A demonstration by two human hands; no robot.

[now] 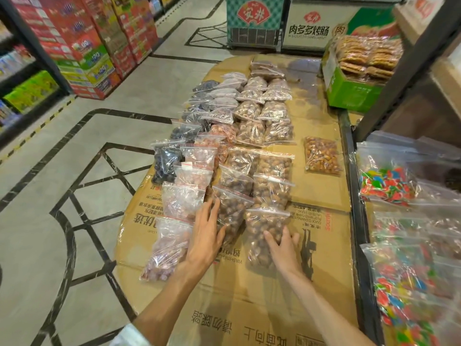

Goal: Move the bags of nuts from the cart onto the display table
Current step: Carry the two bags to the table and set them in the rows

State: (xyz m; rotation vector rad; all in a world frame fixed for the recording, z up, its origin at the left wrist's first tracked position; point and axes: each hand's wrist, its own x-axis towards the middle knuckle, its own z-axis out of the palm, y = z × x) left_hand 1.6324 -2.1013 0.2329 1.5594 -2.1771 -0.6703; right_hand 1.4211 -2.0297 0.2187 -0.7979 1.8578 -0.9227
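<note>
Left hand (205,234): fingers (212,208) straight and spread, lying flat on the left side of a clear bag of brown nuts (230,213); nothing grasped.
Right hand (283,243): fingers (270,237) loosely extended, resting on the lower right part of a second bag of nuts (264,233); thumb at the bag's right edge, no full grip visible.
The two bags: side by side, touching, red zip ends pointing away from the person, at the near end of the two brown-nut rows.
Counter (249,308): covered in flattened printed cardboard; bare cardboard lies near the person below both bags and along the right side of the rows.
Rows of bags (259,126): run away from the hands toward the far end, overlapping one another; pale pinkish bags (172,236) just left of the left hand, dark-filled bags (166,163) at the counter's left edge.
Single bag of orange-brown nuts (321,156): alone on the right, apart from the rows.
Green box of wrapped biscuits (356,78): far right corner.
Bags of coloured sweets (399,221): beyond the counter's dark right edge.
</note>
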